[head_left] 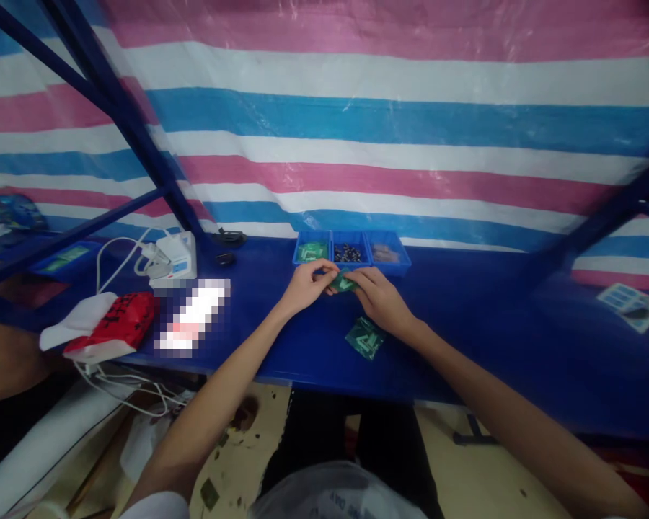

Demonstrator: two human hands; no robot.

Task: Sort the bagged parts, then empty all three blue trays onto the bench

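Bins [394, 269] in a row at the back of the blue counter [492, 310]: green packets [313, 251] left, small dark parts [347, 254] middle, brownish pieces [385, 253] right. Held packet [347, 283] just in front, between left hand [307, 283] and right hand [381, 295], grip pinched nearly closed on it; partly covered, can't tell which way its long axis points. Second packet [365, 339] flat nearby. Red-and-white bag [120, 322] off left.

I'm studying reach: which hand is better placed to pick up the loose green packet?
Probably the right hand: the loose packet lies closer to it than to the left hand, though both hold a second packet.
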